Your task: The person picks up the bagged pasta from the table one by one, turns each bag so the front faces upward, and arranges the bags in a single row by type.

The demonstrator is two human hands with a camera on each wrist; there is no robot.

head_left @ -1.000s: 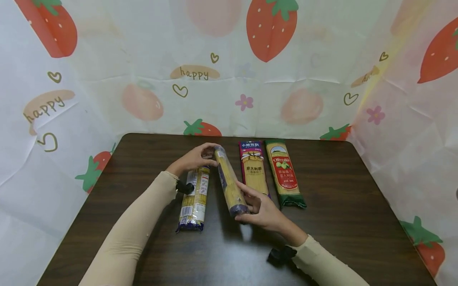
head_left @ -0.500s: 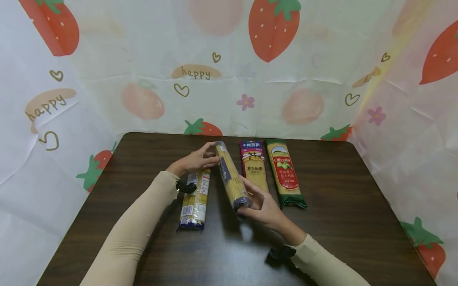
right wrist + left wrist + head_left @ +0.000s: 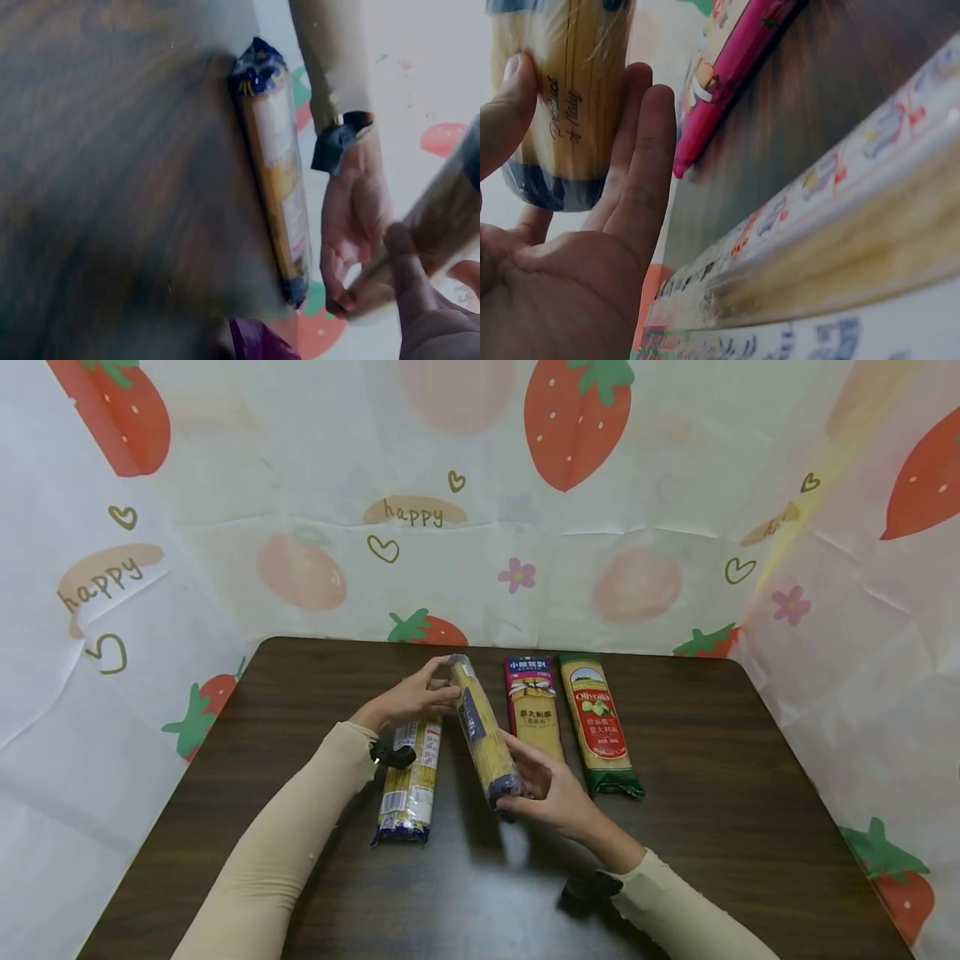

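Both hands hold a long clear pack of spaghetti with dark blue ends, tilted above the table. At its far end is the left hand; in the left wrist view its thumb lies on one side of the pack, printed "Product of Italy", with fingers behind. The right hand grips the near end between thumb and fingers. Under the left wrist lies another spaghetti pack, its barcode side up, partly hidden by that hand. Right of the held pack lies a purple-and-pink spaghetti pack, its lower end hidden by the right hand.
A green-and-red Olivoilà spaghetti pack lies at the right of the row on the dark wooden table. A strawberry-printed cloth hangs behind the table and along both sides. Each wrist wears a black camera.
The held spaghetti pack has rolled in the hands, bringing its blue label into view. Its near end has risen slightly, and the right hand's grip has shifted with it. The packs on the table stay put.
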